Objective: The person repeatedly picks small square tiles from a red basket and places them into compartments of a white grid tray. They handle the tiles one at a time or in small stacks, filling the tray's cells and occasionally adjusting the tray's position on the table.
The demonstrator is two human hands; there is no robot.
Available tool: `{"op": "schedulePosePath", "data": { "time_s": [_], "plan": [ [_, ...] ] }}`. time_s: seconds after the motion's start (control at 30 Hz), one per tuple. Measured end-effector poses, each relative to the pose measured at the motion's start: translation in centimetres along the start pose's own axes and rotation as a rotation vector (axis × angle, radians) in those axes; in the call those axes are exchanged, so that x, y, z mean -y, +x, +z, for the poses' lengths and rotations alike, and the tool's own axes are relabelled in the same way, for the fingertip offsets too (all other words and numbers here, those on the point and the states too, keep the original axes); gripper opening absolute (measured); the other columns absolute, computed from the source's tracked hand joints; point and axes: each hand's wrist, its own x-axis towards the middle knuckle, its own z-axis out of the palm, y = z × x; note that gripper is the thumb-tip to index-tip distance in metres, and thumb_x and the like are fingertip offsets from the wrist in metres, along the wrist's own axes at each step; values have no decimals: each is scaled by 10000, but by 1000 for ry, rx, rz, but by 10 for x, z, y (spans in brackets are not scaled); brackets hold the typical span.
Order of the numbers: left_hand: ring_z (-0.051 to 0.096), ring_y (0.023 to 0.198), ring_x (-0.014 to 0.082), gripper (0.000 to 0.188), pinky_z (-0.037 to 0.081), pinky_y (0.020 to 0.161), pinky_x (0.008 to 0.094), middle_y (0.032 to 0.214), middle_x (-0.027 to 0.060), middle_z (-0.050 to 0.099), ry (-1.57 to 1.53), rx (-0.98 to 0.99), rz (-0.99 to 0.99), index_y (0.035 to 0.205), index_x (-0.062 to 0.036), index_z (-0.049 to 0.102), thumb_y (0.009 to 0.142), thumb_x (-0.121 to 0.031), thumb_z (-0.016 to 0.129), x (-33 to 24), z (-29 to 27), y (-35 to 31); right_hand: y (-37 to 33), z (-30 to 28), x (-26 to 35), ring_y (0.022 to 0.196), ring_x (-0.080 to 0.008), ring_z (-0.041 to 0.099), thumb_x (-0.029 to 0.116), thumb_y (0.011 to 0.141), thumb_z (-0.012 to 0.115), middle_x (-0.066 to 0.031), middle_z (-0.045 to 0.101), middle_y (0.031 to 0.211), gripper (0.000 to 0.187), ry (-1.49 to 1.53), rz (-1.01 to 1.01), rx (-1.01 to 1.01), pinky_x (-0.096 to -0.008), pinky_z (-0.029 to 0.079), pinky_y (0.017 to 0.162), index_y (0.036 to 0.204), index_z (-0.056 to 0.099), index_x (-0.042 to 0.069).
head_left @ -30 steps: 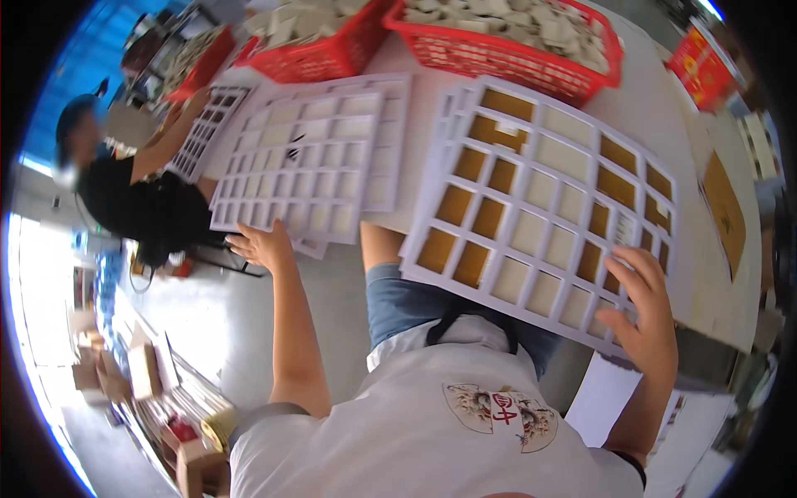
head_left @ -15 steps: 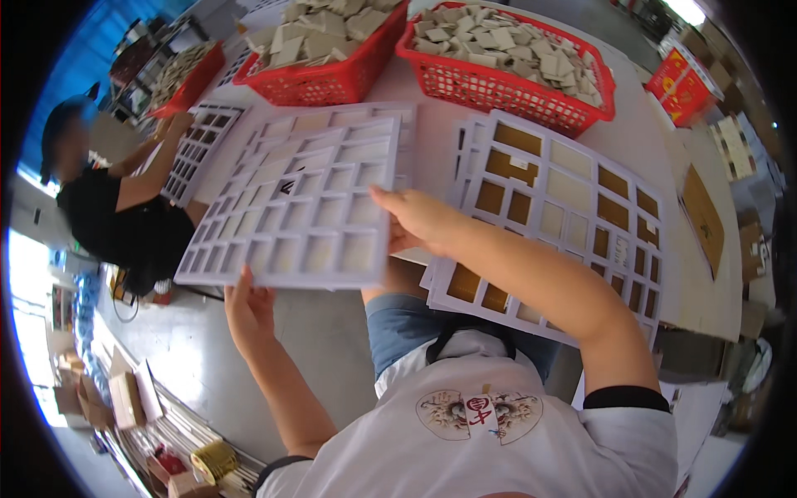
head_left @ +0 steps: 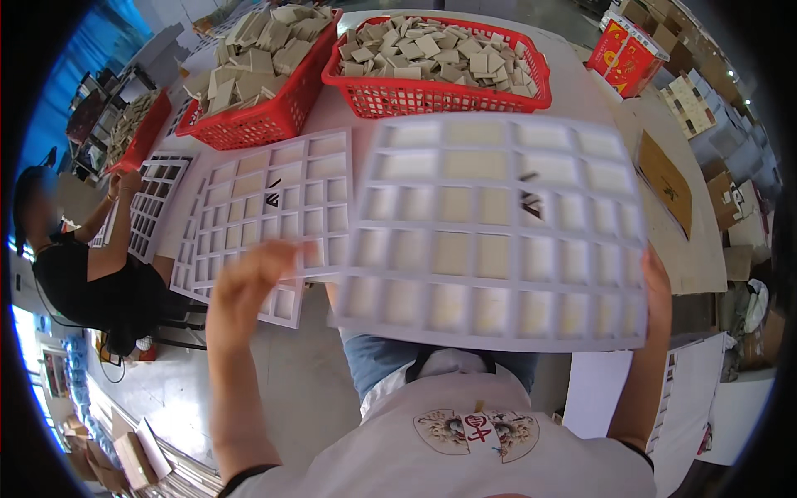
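A white grid panel (head_left: 471, 264), with rows of shallow square compartments and a dark mark, is tilted in front of me, somewhat blurred. My right hand (head_left: 656, 286) grips its right edge, its fingers partly hidden behind the panel. My left hand (head_left: 249, 278) is off the panel, to the left of it, and smeared by motion, so its fingers cannot be read. Behind that hand lies a stack of similar white grid panels (head_left: 319, 217), the top one bearing a dark mark too.
Red plastic baskets (head_left: 440, 101) full of beige square pieces (head_left: 427, 46) stand along the table's far side. A person in black (head_left: 108, 270) works over another grid panel (head_left: 154, 199) at the left. A red box (head_left: 624, 56) and brown cardboard sheet (head_left: 664, 183) are at the right.
The held panel has moved right, off the left stack, and now hides the brown-celled panels. My left hand has let go of it; my right hand still holds its right edge.
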Motion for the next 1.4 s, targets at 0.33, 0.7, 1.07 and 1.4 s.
{"op": "schedulePosePath", "data": {
  "time_s": [0.33,0.7,1.07,1.4],
  "plan": [
    [689,897,258,482,517,835,362,971,143,728,666,-57,-107,1047,42,702,846,-396,721,163,-55,354,31,-79,-6,1031,-173,567,385,1019,492,-65,585,1197,477,-1040,104,-255,-291,451,910,1328,557,27],
    [545,1263,330,1144,462,1014,391,1351,163,588,1062,235,-627,1459,20,374,699,-795,634,201,13,438,-16,-42,-1,951,-123,553,347,998,564,-28,621,1073,443,-856,31,-463,-265,441,837,1308,582,31],
    [648,1086,361,719,496,952,417,1146,222,679,894,118,-152,1214,2,654,744,-539,714,208,42,424,-32,-15,4,981,-153,571,208,971,599,-60,633,1033,363,-952,-80,-446,-304,459,891,1277,601,13],
    [684,918,228,572,572,736,425,1042,61,692,-466,-344,-188,1250,-109,605,840,-484,739,127,29,414,3,-10,32,922,-128,580,206,984,585,-43,629,1025,328,-957,-299,-417,-263,458,865,1230,610,-10]
  ]
}}
